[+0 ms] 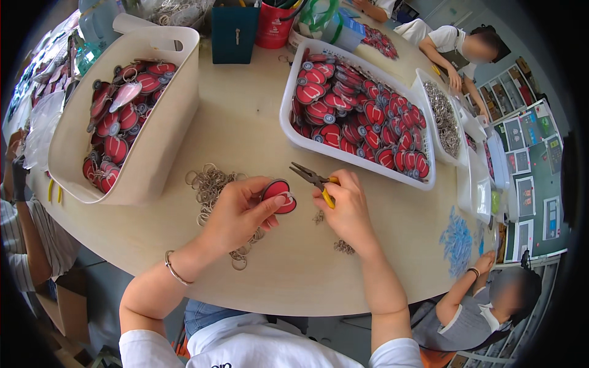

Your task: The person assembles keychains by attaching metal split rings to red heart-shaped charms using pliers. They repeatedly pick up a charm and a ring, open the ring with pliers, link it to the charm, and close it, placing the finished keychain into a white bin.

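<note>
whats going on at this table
A person sits at a round table working on red tags. Their left hand pinches one red tag between its fingers, and their right hand grips small yellow-handled pliers beside it. Loose metal rings lie by the left hand. Two white bins hold more red tags. Other people sit around the table's edge.

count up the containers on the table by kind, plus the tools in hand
white bins of red oval tags: 2 – tall bin, shallow tray
white tray of metal rings: 1
red cup: 1
teal box: 1
yellow-handled pliers, in the right hand: 1
The left hand holds a red tag.
total: 6
</note>
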Motion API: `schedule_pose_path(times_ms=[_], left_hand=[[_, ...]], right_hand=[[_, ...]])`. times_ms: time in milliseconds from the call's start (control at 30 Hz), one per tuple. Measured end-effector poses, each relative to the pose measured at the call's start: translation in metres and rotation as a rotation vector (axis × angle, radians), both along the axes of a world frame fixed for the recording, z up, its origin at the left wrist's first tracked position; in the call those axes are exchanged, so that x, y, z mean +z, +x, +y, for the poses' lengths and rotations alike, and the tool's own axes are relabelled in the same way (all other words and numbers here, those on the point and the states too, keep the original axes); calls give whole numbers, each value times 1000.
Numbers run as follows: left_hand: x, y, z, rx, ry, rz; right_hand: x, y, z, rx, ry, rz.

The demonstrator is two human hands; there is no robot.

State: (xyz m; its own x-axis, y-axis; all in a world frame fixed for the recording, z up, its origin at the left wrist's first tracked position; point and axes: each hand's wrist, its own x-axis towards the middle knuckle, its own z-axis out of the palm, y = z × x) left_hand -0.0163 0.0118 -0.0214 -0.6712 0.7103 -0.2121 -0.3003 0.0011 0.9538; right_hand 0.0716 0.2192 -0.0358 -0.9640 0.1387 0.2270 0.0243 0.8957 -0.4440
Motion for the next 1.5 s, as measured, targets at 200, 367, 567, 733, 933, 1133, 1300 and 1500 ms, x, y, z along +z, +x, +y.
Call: schedule_pose_path(times_ms=[200,367,567,733,933,1133,1300,1500], left_hand=[[1,3,-1,-94,14,-99],[9,3,-2,-217,16,-345],[7,4,-6,-286,136,-567],[5,5,-5,-296,186,-688],[1,6,-6,-301,228,-770],[-4,9,-5,-375,169,-747],[-2,12,-7,-355,152,-646],[10,23,-11,-29,182,604]], right_hand=[[5,2,-3,-16,-207,40],[28,11,-21,111,-589,180],[29,16,-32,196,-490,251],[29,18,-33,207,-417,302],[24,22,-28,216,-132,384],[23,31,-30,321,222,515],[24,34,-33,383,339,619],[41,37,-51,58,-489,257]])
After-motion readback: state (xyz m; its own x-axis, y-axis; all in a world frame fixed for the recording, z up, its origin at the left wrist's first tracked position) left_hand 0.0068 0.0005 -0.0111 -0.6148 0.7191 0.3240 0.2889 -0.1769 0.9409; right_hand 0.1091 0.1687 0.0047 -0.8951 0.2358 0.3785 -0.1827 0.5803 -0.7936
